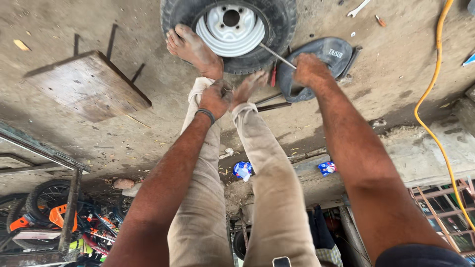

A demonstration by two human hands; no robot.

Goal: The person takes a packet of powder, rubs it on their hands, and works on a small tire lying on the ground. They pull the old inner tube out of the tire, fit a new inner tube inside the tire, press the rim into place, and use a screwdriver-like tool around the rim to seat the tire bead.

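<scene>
The right hand (pixel 309 69) grips a metal lever (pixel 277 55) wedged into the tyre (pixel 279 20) lying on the floor; the left hand (pixel 215 98) clenches — contents unclear. The lever could slip out — bare feet (pixel 193 47) brace close.

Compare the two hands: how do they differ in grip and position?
The right hand grips a thin metal rod that runs to the wheel's white rim; the left hand holds no tool that I can see and rests closed by the ankle. The right hand sits beside the black inner tube, the left between the two bare feet. The left wrist wears a dark band, the right wrist none. Both arms are bare and stretched out.
</scene>
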